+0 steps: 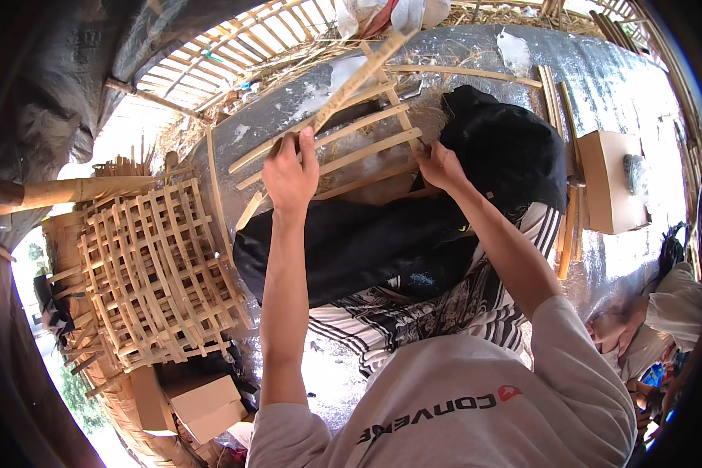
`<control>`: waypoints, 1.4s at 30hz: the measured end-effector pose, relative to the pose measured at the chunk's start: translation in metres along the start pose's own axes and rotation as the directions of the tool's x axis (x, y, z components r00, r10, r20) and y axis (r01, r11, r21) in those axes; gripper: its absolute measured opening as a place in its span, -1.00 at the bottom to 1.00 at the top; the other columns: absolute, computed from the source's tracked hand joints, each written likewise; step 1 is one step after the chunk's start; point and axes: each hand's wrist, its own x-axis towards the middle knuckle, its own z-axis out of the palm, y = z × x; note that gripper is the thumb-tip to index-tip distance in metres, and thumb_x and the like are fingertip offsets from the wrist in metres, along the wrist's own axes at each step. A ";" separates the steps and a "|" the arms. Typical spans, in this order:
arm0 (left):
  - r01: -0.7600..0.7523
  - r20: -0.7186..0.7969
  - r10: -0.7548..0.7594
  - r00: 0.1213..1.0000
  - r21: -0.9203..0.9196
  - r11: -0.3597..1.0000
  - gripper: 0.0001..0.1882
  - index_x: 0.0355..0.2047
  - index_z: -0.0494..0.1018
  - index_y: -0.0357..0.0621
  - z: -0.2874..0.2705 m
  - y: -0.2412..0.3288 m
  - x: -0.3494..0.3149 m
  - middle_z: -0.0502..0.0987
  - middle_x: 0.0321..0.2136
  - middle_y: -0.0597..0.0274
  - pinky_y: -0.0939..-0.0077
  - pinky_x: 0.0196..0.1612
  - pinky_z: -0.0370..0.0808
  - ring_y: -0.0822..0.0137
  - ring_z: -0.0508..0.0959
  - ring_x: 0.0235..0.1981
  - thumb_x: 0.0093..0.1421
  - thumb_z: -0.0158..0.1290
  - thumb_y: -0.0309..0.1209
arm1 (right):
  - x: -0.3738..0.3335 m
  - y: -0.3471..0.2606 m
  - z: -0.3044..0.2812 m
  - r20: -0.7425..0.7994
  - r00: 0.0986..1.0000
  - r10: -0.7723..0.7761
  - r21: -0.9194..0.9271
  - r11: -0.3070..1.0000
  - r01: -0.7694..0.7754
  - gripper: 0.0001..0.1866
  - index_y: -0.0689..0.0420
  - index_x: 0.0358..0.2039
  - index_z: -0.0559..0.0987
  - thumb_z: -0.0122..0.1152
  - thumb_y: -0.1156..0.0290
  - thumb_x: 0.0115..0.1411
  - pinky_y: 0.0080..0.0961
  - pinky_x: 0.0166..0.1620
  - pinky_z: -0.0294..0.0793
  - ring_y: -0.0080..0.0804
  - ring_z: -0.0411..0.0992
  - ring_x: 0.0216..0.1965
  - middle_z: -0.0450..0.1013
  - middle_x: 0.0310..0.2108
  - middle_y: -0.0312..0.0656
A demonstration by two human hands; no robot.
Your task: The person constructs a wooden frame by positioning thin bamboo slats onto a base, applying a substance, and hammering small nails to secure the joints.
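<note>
At the left of the frame a stack of finished bamboo lattices (152, 273) rests on a woven basket (109, 390), with a thick bamboo pole (70, 189) lying above it and two cardboard boxes (199, 405) just below.

Left of centre, the left hand (291, 173) reaches up with its fingers wrapped over a long bamboo slat (351, 82) that runs diagonally toward the top of the frame. That slat crosses several other slats (343, 144) laid side by side, forming a partly built lattice in the upper middle of the frame. The lattice lies on a shiny, foil-covered bench (616, 78), partly over a black cloth (398, 234) and a striped fabric (444, 312) beneath it.

Right of centre, the right hand (438, 166) pinches the crossing of the slats at the lattice's lower right edge, against the black cloth.

Further right, loose bamboo sticks (567, 234) lie beside a cardboard box (608, 181) on the bench. At the lower right edge another person (663, 312) in a light top is partly visible.
</note>
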 end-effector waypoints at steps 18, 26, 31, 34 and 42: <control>0.066 -0.116 -0.073 0.991 -0.066 0.996 -0.50 -0.52 0.43 -0.32 -0.042 -0.005 0.023 0.41 -0.70 -0.12 0.11 -0.54 0.34 -0.13 0.43 -0.66 0.43 -0.12 -0.15 | -0.001 -0.026 -0.002 -0.229 0.897 -0.378 0.077 0.912 0.404 -0.67 0.34 -0.37 0.44 0.02 0.28 0.35 0.00 -0.17 0.38 0.28 0.41 -0.23 0.44 -0.35 0.19; 0.200 -0.163 -0.212 0.964 -0.091 0.976 -0.51 -0.49 0.45 -0.30 -0.085 0.004 0.036 0.36 -0.77 0.12 0.30 -0.60 0.31 0.25 0.34 -0.76 0.29 0.11 -0.04 | 0.005 -0.102 -0.053 -0.310 0.711 -0.631 0.172 0.698 0.695 -0.73 0.32 -0.40 0.37 0.04 0.37 0.35 -0.06 -0.26 0.32 0.22 0.36 -0.34 0.37 -0.43 0.12; 0.199 -0.184 -0.191 0.964 0.025 0.980 -0.61 -0.58 0.48 -0.24 -0.102 0.012 0.040 0.35 -0.79 0.21 0.41 -0.62 0.29 0.34 0.34 -0.77 0.18 0.24 -0.17 | 0.008 -0.141 -0.081 -0.387 0.706 -0.593 0.279 0.655 0.703 -0.73 0.31 -0.38 0.43 0.04 0.34 0.37 -0.23 -0.31 0.35 -0.02 0.38 -0.44 0.39 -0.47 0.02; 0.206 -0.138 -0.202 0.970 0.012 0.979 -0.66 -0.61 0.47 -0.21 -0.110 0.037 0.035 0.34 -0.83 0.23 0.39 -0.64 0.26 0.34 0.31 -0.80 0.16 0.26 -0.24 | 0.001 -0.157 -0.100 -0.392 0.766 -0.509 0.369 0.676 0.638 -0.66 0.30 -0.34 0.49 0.01 0.24 0.41 -0.32 -0.33 0.38 -0.30 0.41 -0.47 0.46 -0.49 -0.05; 0.054 0.008 -0.054 0.999 -0.126 0.991 -0.62 -0.64 0.48 -0.23 -0.091 0.061 -0.004 0.39 -0.80 0.08 0.28 -0.65 0.30 0.13 0.40 -0.81 0.22 0.22 -0.25 | 0.000 -0.133 -0.091 -0.270 0.963 0.029 0.783 0.588 0.202 -0.73 0.18 -0.22 0.49 0.05 0.20 0.42 -0.46 -0.24 0.44 -0.47 0.45 -0.30 0.47 -0.30 -0.24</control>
